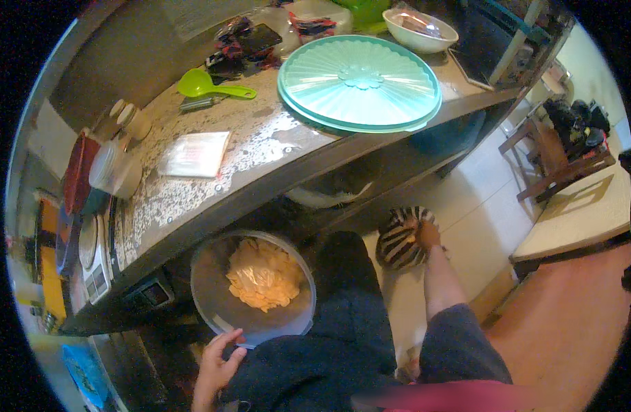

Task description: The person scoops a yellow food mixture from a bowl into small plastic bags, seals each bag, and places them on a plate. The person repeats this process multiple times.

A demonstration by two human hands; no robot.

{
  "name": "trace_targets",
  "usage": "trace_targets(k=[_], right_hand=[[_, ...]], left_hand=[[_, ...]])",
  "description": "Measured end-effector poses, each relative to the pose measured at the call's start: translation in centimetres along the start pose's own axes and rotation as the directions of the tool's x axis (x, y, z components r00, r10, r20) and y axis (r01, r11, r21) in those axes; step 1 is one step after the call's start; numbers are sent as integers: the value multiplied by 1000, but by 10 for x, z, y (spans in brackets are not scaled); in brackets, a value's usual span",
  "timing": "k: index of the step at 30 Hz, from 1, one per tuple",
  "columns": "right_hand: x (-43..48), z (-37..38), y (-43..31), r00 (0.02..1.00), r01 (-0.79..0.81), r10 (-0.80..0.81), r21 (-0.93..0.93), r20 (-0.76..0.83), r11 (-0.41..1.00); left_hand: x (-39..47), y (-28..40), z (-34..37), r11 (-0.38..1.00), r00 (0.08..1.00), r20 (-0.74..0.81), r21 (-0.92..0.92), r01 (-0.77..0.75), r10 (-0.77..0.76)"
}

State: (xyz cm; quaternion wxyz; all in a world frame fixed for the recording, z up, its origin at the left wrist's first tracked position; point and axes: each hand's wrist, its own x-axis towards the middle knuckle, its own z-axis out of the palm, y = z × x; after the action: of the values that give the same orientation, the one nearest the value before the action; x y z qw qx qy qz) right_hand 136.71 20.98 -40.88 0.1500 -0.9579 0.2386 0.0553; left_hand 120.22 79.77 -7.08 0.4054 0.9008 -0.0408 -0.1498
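A round translucent plastic tub (207, 304) stands below the counter's front edge, by my dark-clothed leg. Inside it lies a clear plastic bag of thin orange-yellow chips (264, 275). My left hand (220, 363) is at the tub's near rim, thumb and fingers apart, with nothing seen between them. Down to the right, my right hand (427, 234) is on a round striped fabric item (398, 244) near the floor. Whether the fingers grip it or only rest on it cannot be told.
On the speckled counter (253, 149) are a large turquoise lid (359, 85), a green scoop (197, 85), a stack of plastic bags (197, 153), a lidded jar (117, 172), a kitchen scale (95, 262) and a white bowl (421, 31). A wooden chair (557, 154) stands right.
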Motion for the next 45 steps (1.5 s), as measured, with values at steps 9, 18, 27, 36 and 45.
trace_targets(k=[9,18,27,36,45], right_hand=[[78,-13,-32,982,76,-61,82,-180,994],[70,18,-49,976,214,-216,148,-4,966],[-52,-37,-92,992,-115,62,633,106,765],[-221,-43,-195,960,257,-278,519,-39,815],[-228,-113,-259,895,423,-411,626,-175,655]], left_hand=[[13,21,7,990,991,38,-60,127,-125],[25,21,8,997,994,82,-22,71,-69],[25,-2,-1,999,1000,15,36,-28,28],[55,-36,2,944,990,110,309,-120,90],[91,-61,37,896,893,370,437,75,-255]])
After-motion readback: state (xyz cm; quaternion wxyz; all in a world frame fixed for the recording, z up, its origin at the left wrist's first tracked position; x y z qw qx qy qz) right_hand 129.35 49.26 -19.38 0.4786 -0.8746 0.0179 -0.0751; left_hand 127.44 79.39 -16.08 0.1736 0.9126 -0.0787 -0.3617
